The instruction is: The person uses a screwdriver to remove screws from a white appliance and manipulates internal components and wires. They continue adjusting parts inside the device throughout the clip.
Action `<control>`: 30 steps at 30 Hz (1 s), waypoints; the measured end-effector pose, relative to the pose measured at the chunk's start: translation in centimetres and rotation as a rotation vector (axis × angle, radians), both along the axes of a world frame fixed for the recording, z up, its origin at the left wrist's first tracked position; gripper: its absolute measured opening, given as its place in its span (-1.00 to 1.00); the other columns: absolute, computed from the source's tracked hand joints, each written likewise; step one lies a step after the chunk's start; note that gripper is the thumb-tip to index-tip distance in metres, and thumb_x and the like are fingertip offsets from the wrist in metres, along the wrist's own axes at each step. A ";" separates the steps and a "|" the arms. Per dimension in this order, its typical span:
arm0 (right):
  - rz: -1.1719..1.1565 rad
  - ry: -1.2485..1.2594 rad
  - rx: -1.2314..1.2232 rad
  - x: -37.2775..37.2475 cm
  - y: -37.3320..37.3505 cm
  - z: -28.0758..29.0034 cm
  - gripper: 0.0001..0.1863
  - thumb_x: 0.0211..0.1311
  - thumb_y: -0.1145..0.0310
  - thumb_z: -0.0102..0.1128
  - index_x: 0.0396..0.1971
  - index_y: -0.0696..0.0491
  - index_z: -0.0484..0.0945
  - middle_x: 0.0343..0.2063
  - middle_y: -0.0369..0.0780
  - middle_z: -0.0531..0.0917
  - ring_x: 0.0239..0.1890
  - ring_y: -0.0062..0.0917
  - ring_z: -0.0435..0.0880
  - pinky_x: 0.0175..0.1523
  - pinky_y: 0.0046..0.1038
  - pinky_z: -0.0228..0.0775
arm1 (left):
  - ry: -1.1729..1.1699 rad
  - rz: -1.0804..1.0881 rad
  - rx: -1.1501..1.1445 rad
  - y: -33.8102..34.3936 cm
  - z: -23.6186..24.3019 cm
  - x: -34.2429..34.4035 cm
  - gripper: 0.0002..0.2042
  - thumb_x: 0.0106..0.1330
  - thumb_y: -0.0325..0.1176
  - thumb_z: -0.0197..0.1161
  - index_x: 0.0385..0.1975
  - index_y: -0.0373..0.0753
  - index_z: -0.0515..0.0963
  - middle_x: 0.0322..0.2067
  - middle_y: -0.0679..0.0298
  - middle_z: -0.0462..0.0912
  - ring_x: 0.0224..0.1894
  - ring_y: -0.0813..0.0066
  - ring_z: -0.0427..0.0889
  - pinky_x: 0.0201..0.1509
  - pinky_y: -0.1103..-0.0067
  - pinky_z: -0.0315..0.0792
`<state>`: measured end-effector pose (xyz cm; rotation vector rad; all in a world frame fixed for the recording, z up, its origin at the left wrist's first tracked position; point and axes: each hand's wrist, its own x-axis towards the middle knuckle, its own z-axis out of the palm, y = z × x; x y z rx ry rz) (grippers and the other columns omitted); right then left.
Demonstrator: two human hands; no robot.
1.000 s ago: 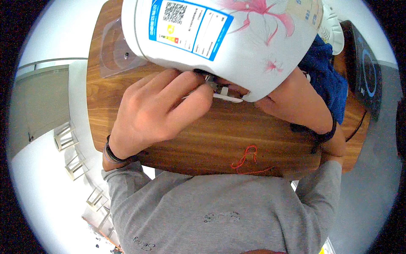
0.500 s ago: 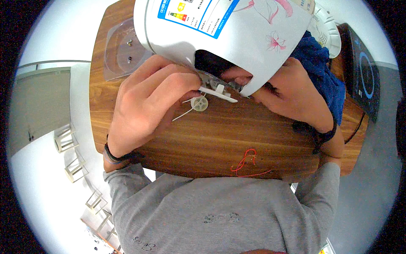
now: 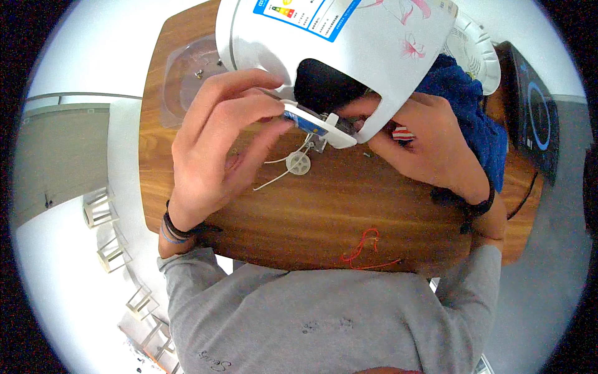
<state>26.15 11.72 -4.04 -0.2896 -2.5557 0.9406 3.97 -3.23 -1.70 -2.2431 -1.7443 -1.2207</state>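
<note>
A white rice cooker housing (image 3: 261, 47) with pink flowers lies tilted on the table, a dark opening (image 3: 324, 84) in its side facing me. My left hand (image 3: 215, 137) pinches the left end of a white control panel (image 3: 339, 136), which is tipped out at the opening's lower edge. A blue circuit board (image 3: 308, 124) shows on the panel. My right hand (image 3: 430, 140) is closed round the opening's right edge, a finger showing inside; its fingertips are partly hidden. Below the panel, a pale round plastic part (image 3: 298, 163) and white wires (image 3: 274, 181) lie near a small metal piece (image 3: 317, 143).
A clear plastic tray (image 3: 177, 93) with small metal parts stands at the left. Dark blue cloth (image 3: 458, 93), a white ribbed dish (image 3: 479, 53) and a black cooktop (image 3: 529, 106) are on the right. Red string (image 3: 361, 246) lies near the table's front edge (image 3: 299, 265).
The panel has tipped, so its blue circuit board now shows. The housing has shifted slightly right, and my left hand's fingers have spread a little around the panel's end.
</note>
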 end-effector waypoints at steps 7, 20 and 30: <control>-0.057 0.053 0.134 0.4 1.8 1.6 -0.71 0.06 0.40 0.28 -0.17 0.09 0.61 -0.31 -0.05 0.67 -0.32 -0.13 0.69 -0.22 -0.26 0.56 | 0.149 0.002 -0.125 -0.1 0.7 -0.7 -0.74 0.05 -0.55 0.42 -0.28 -0.24 0.52 -0.22 0.17 0.56 -0.23 0.19 0.62 -0.21 0.42 0.53; 0.359 -0.420 0.193 2.1 3.2 1.6 -0.71 0.23 0.41 0.18 -0.04 0.03 0.58 -0.15 -0.08 0.65 -0.12 -0.08 0.65 -0.02 -0.18 0.52 | 0.045 -0.047 -0.347 -0.6 0.8 -0.9 -0.68 0.22 -0.38 0.38 -0.11 -0.19 0.40 -0.27 0.13 0.58 -0.25 0.05 0.61 -0.24 0.35 0.49; 0.308 -0.486 0.339 1.4 1.8 -1.4 -0.76 0.15 0.39 0.20 -0.15 -0.02 0.64 -0.24 -0.07 0.68 -0.17 -0.13 0.69 -0.09 -0.18 0.57 | -0.084 -0.061 -0.333 -0.5 0.2 -0.3 -0.60 0.25 -0.37 0.40 -0.05 -0.21 0.31 -0.21 0.13 0.56 -0.29 0.16 0.64 -0.24 0.43 0.56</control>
